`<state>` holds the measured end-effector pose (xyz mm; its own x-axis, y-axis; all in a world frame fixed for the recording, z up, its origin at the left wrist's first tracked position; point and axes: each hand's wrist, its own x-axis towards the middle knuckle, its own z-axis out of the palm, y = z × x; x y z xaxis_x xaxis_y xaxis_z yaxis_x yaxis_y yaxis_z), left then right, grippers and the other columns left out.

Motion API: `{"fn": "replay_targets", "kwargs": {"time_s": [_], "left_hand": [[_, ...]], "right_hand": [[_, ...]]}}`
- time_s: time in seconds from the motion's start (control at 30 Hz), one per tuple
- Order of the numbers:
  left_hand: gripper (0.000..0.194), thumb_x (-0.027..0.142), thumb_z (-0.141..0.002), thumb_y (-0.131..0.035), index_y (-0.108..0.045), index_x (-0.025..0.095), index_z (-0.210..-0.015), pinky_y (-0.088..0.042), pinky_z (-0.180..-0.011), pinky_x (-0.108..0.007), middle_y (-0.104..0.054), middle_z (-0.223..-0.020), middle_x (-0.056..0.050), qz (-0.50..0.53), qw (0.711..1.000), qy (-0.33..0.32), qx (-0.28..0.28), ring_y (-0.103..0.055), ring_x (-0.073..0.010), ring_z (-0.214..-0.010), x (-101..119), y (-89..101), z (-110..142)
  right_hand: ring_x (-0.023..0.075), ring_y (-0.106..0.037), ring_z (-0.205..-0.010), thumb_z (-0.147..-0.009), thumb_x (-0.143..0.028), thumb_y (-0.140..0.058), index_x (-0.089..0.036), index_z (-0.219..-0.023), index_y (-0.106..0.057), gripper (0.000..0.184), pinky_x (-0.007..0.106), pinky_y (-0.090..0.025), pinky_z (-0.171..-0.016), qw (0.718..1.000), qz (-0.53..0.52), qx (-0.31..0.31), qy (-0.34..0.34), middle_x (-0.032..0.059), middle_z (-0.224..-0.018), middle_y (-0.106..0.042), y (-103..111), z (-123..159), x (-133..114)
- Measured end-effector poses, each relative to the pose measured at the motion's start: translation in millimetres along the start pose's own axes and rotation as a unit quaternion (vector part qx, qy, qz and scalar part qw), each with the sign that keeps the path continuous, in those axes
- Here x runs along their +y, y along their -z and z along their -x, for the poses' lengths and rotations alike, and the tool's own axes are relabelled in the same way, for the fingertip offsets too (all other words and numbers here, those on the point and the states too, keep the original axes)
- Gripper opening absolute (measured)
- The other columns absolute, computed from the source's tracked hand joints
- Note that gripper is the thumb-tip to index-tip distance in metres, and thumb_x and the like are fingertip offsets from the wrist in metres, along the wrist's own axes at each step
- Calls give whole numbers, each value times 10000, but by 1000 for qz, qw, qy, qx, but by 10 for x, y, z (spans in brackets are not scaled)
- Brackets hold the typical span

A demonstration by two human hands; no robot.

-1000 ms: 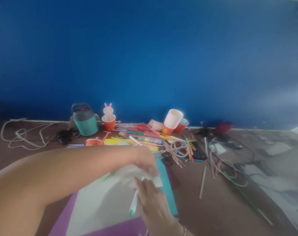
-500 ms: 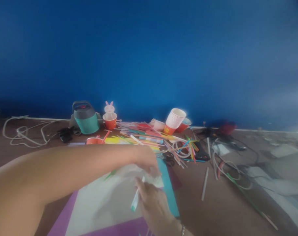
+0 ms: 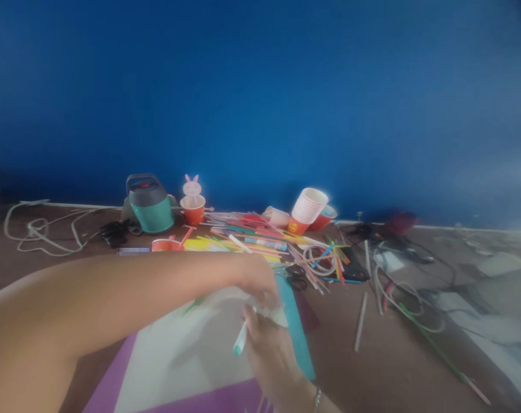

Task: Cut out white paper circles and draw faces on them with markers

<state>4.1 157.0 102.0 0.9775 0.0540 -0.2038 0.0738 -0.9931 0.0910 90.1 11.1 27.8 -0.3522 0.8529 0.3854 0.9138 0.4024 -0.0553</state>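
Note:
My right hand [image 3: 271, 347] is closed around a white marker [image 3: 241, 337] with a teal end, which points down and to the left. Its tip is hidden by my fingers. From the left, my left arm reaches across to my left hand [image 3: 260, 281], just above the right one. The left fingers are curled down at the upper right part of a white sheet of paper [image 3: 187, 350]; what they pinch is blurred and partly hidden. Beneath the white sheet lie a purple sheet [image 3: 217, 398] and a teal sheet [image 3: 298, 327].
Behind my hands lies a heap of coloured sticks and strips [image 3: 251, 232]. Stacked paper cups [image 3: 308, 212], a red cup with a rabbit cutout [image 3: 194, 213] and a teal jug [image 3: 152, 209] stand near the blue wall [image 3: 260, 103]. Cables [image 3: 40, 232] lie at both sides.
My right hand and the marker have shifted slightly upward and to the right, closer to my left hand. The left hand has hardly moved.

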Motion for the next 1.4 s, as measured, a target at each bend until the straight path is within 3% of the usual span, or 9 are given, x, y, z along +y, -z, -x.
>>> {"fn": "replay_targets", "kwargs": {"time_s": [0.23, 0.53, 0.87, 1.07, 1.4], "left_hand": [[325, 382, -766, -694, -658, 421, -1087, -285, -457, -236, -730, -746, 57, -3, 1000, 5, -1, -597, -135, -600, 0, -1, -8], [278, 388, -763, -698, -676, 418, -1038, -281, -462, -228, -729, -743, 65, -1, 1000, 12, 0, -595, -126, -600, 4, -1, 0], [323, 330, -795, -672, -647, 431, -1101, -323, -518, -230, -729, -769, 55, 4, 1000, 7, -4, -603, -136, -640, -23, -46, 1], [345, 341, -778, -686, -640, 431, -1108, -348, -541, -226, -721, -746, 56, 11, 1000, -6, 10, -602, -135, -647, -48, -81, -2], [323, 343, -775, -689, -649, 444, -1079, -307, -494, -230, -723, -747, 72, 9, 1000, 2, 20, -598, -129, -623, -32, -66, 9]], "right_hand": [[186, -638, -460, -679, 29, -493, -157, -1046, -539, 413, 267, -352, -380, 1000, 6, -18, -19, -1, -613, -659, -11, -13, -7], [166, -639, -467, -736, -6, -510, -181, -1001, -561, 321, 239, -344, -387, 998, -20, -40, -42, 2, -633, -681, 5, -32, 1], [158, -587, -380, -803, -78, -485, -190, -899, -596, 184, 244, -261, -365, 997, -34, -51, -51, -23, -453, -603, 167, -42, 1], [172, -635, -426, -753, -31, -476, -203, -908, -584, 256, 258, -240, -381, 992, -48, -104, -60, -16, -502, -651, 239, 15, 0], [149, -613, -425, -850, -88, -393, -206, -946, -563, 229, 245, -266, -401, 987, -107, -112, -32, -22, -537, -650, 390, 142, 89]]}}
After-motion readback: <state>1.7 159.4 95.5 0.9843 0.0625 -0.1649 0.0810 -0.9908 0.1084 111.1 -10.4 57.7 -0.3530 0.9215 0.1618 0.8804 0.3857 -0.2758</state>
